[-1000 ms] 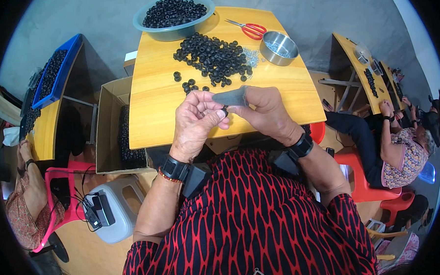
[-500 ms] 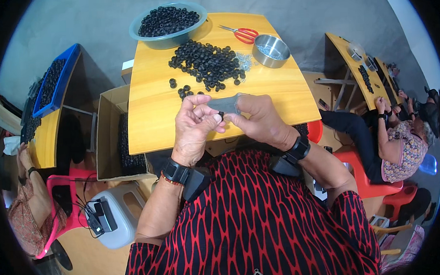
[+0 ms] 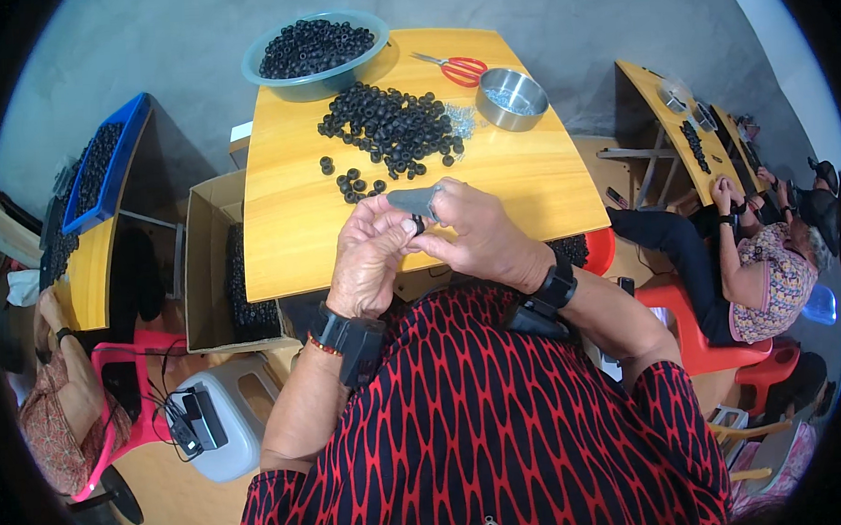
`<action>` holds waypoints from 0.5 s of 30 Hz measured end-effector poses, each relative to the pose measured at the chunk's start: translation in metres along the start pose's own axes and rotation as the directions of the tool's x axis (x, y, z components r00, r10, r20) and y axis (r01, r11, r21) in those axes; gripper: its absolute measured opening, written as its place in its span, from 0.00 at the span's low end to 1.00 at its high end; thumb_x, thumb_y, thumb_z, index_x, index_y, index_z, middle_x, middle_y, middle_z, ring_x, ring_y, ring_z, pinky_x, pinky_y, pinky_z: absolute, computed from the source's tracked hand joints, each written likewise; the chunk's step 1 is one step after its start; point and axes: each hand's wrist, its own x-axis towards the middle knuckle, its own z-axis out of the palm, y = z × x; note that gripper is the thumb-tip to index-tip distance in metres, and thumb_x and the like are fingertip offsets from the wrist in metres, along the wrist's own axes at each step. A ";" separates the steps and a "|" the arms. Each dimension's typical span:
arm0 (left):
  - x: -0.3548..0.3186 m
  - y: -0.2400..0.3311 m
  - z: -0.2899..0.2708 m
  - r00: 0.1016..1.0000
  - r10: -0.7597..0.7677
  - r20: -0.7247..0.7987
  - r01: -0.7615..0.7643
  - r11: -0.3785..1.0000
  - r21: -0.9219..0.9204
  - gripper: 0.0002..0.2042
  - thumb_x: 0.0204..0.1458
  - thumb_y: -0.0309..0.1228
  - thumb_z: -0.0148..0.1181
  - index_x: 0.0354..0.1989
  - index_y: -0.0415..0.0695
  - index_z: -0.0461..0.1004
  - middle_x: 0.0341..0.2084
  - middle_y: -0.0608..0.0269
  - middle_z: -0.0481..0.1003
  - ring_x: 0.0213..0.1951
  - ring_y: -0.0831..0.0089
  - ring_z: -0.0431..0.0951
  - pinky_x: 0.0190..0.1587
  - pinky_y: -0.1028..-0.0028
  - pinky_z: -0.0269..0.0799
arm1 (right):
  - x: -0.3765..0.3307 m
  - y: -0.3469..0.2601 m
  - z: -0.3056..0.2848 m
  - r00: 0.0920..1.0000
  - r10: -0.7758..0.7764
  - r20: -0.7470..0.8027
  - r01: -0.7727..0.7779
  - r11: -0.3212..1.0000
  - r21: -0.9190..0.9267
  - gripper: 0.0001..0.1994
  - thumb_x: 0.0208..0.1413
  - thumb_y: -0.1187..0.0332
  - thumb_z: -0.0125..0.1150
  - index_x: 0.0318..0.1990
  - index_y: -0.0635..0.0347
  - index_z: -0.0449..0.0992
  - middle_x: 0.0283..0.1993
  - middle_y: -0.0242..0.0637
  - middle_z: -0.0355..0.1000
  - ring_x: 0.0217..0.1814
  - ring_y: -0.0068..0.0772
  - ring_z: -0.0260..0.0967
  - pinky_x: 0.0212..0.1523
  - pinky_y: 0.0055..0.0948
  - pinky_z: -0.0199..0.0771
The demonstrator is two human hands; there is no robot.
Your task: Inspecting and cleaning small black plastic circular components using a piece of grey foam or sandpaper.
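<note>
Just over the near edge of the yellow table (image 3: 293, 240), my two hands meet. My left hand (image 3: 366, 254) is closed, pinching a small black ring-shaped part (image 3: 418, 225) between thumb and fingers. My right hand (image 3: 494, 229) is closed on a flat grey tapered piece (image 3: 408, 202) that reaches across above my left fingertips. The right thumb lies close beside the black part. Fingers hide where the grey piece and the ring meet. Several loose black rings (image 3: 353, 186) lie just beyond my hands, in front of a larger heap (image 3: 386, 123).
At the back are a bowl of black rings (image 3: 267, 74), red-handled scissors (image 3: 462, 70) and a round metal tin (image 3: 513, 118). Small clear pieces (image 3: 461, 120) lie beside the heap. A cardboard box (image 3: 205, 272) stands left of the table; a person (image 3: 773, 275) sits at the right.
My hands have drawn closer together, and the grey piece has shifted slightly left and tilted. My left fingers have closed in more around the black ring.
</note>
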 end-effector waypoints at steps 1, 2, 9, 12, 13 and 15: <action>0.000 -0.001 -0.001 1.000 -0.006 -0.017 0.005 1.000 -0.027 0.15 0.55 0.15 0.58 0.49 0.41 0.65 0.36 0.56 0.79 0.40 0.68 0.82 0.39 0.74 0.79 | 0.001 -0.001 0.000 1.000 0.002 0.016 -0.001 1.000 -0.022 0.16 0.43 0.70 0.72 0.31 0.63 0.67 0.31 0.45 0.65 0.34 0.49 0.68 0.33 0.41 0.70; -0.001 -0.002 -0.003 1.000 -0.006 -0.016 0.005 1.000 -0.026 0.15 0.55 0.15 0.58 0.49 0.41 0.65 0.36 0.56 0.79 0.40 0.68 0.82 0.39 0.74 0.79 | 0.002 -0.002 0.000 0.999 0.004 0.032 -0.003 0.999 -0.044 0.16 0.43 0.70 0.71 0.31 0.63 0.67 0.31 0.45 0.64 0.35 0.50 0.67 0.34 0.41 0.70; -0.001 0.000 -0.002 0.999 -0.027 -0.025 0.023 0.990 -0.137 0.11 0.56 0.15 0.56 0.45 0.42 0.69 0.36 0.57 0.79 0.37 0.71 0.80 0.39 0.74 0.78 | 0.003 -0.002 -0.001 0.997 0.030 0.076 -0.025 0.997 -0.072 0.14 0.45 0.69 0.69 0.29 0.63 0.66 0.30 0.45 0.64 0.33 0.49 0.68 0.33 0.42 0.70; 0.000 0.002 0.006 0.998 -0.070 -0.007 0.068 0.985 -0.156 0.07 0.58 0.18 0.55 0.43 0.42 0.70 0.36 0.57 0.79 0.37 0.71 0.80 0.39 0.73 0.78 | 0.006 0.000 -0.005 0.995 0.047 0.084 -0.042 0.997 -0.063 0.14 0.46 0.68 0.69 0.29 0.63 0.66 0.30 0.44 0.64 0.32 0.48 0.68 0.32 0.42 0.70; -0.001 0.003 0.008 0.995 -0.103 0.001 0.102 0.981 -0.165 0.05 0.59 0.20 0.55 0.41 0.42 0.71 0.36 0.57 0.79 0.37 0.71 0.80 0.40 0.73 0.78 | 0.007 0.000 -0.007 0.993 0.054 0.101 -0.047 0.997 -0.065 0.14 0.46 0.68 0.69 0.29 0.63 0.67 0.29 0.44 0.64 0.32 0.48 0.68 0.32 0.42 0.70; -0.001 0.004 0.006 0.991 -0.130 0.019 0.131 0.977 -0.167 0.04 0.60 0.21 0.54 0.41 0.42 0.71 0.37 0.57 0.78 0.38 0.71 0.80 0.40 0.73 0.78 | 0.009 -0.001 -0.011 0.992 0.058 0.115 -0.051 0.996 -0.069 0.13 0.46 0.68 0.68 0.29 0.63 0.67 0.29 0.44 0.64 0.32 0.48 0.68 0.32 0.42 0.70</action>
